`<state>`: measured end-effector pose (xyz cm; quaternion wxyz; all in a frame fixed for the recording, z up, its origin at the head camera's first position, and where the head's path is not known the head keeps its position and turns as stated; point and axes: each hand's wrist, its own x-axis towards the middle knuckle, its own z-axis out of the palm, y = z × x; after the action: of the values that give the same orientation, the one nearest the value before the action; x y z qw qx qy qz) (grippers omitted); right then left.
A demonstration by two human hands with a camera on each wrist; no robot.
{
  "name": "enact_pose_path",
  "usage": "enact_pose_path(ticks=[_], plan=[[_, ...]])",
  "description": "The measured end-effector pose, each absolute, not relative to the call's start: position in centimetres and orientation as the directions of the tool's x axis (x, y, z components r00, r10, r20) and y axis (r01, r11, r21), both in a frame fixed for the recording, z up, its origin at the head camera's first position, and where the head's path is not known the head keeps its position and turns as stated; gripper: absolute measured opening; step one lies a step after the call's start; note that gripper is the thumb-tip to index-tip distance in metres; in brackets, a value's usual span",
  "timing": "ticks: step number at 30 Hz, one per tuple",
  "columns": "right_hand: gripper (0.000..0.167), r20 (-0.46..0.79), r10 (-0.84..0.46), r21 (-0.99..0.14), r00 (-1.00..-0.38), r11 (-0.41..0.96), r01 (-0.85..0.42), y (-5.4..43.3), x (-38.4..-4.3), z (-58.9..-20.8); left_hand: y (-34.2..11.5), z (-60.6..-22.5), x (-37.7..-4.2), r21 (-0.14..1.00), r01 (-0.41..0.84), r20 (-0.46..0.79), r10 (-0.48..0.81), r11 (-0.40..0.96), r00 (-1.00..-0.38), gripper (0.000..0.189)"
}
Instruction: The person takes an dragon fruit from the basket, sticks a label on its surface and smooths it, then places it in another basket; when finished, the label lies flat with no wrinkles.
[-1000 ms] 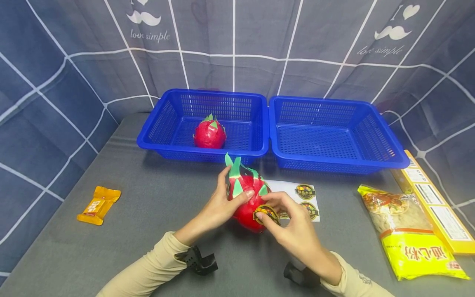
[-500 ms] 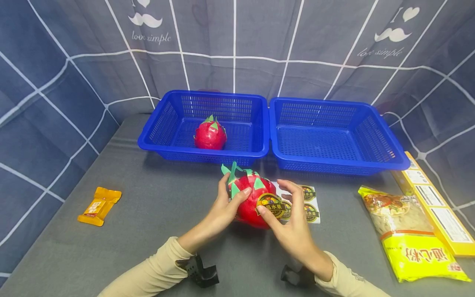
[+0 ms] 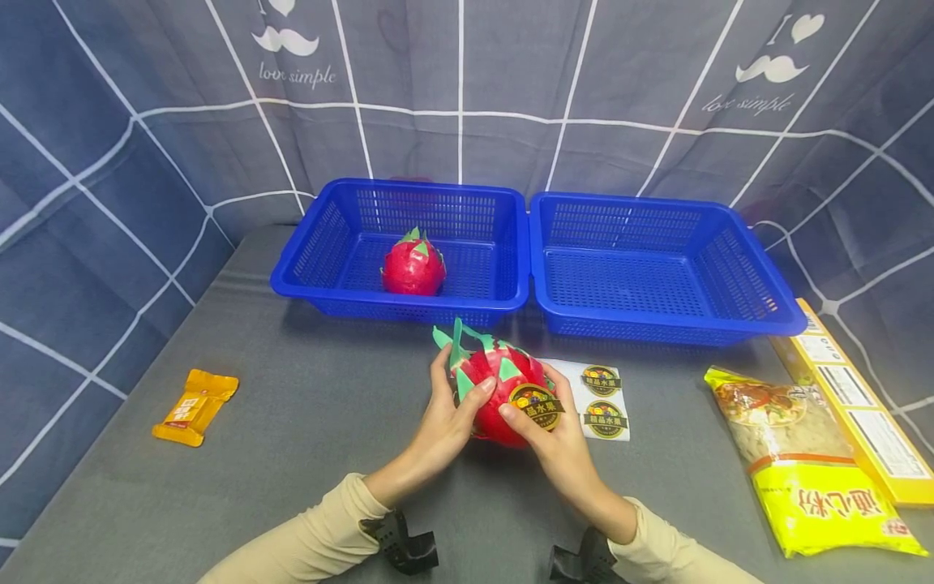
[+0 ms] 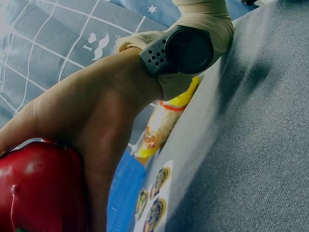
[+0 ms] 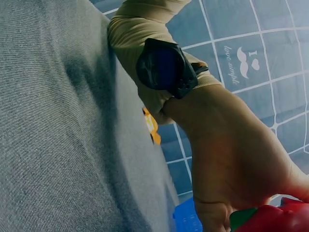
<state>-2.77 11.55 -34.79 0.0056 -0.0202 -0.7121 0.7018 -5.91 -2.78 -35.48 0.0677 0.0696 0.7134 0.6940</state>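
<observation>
A red dragon fruit (image 3: 485, 415) with green leafy tips is held between both hands in the head view, in front of the blue baskets. My left hand (image 3: 442, 422) grips its left side, thumb lying across the front. The right hand (image 3: 560, 442) holds the other side, its thumb on the edge of a round black-and-gold sticker (image 3: 538, 408) that lies against the red skin. Behind the right hand is a white sticker sheet (image 3: 620, 397), partly hidden. The left wrist view catches the right hand (image 4: 99, 113) on the fruit (image 4: 41, 188); the right wrist view catches the left hand (image 5: 236, 154).
Two blue baskets (image 3: 397, 297) (image 3: 671, 323) stand side by side at the back. The left one contains another dragon fruit (image 3: 413, 266). An orange packet (image 3: 194, 407) lies at left. At right are a yellow food bag (image 3: 810, 470) and a long yellow box (image 3: 861, 397).
The right hand has gone from pinching the sticker at the fruit's side to holding the fruit, with the sticker flat against its skin. The fruit has tilted leftward a little.
</observation>
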Motion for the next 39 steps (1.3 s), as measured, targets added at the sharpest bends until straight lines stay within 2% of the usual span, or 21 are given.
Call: enact_pose_path(ticks=[3,7,9,14,19,25,29,39], plan=[[0.062,-0.032,0.016,-0.999,-0.999,-0.019,0.032,11.6,-2.9,-34.7,-2.8,-35.5,-5.9,1.0,0.011,0.005,0.197,0.029,-0.98,0.074],[0.067,0.022,-0.027,-0.993,-0.999,-0.115,-0.019,11.9,-3.2,-35.8,-2.9,-35.5,-6.0,1.0,0.015,0.01,0.204,0.021,-0.979,0.075],[0.064,0.074,-0.067,-0.98,-0.995,-0.19,-0.06,12.5,-3.9,-37.8,-2.9,-35.4,-6.1,1.0,0.013,0.009,0.203,0.022,-0.979,0.075],[0.054,0.101,-0.165,-0.94,-0.981,-0.34,-0.039,13.7,-5.3,-41.8,-2.9,-35.3,-6.2,0.999,-0.005,-0.012,0.193,0.035,-0.981,0.075],[0.05,0.05,-0.213,-0.94,-0.976,-0.34,0.027,13.3,-4.4,-38.8,-2.9,-35.3,-6.3,0.999,-0.027,-0.034,0.188,0.04,-0.982,0.075],[0.039,-0.107,-0.224,-0.918,-0.969,-0.351,0.182,12.6,-3.4,-34.1,-2.9,-35.4,-6.5,0.999,-0.043,-0.045,0.172,0.018,-0.984,0.074],[0.041,-0.185,-0.238,-0.871,-0.954,-0.411,0.271,12.7,-3.7,-33.5,-2.9,-35.5,-6.6,0.998,-0.055,-0.056,0.163,0.014,-0.985,0.072],[0.049,-0.181,-0.33,-0.773,-0.926,-0.535,0.342,13.2,-4.0,-33.9,-2.8,-35.7,-6.7,0.996,-0.086,-0.089,0.159,0.03,-0.983,0.071]])
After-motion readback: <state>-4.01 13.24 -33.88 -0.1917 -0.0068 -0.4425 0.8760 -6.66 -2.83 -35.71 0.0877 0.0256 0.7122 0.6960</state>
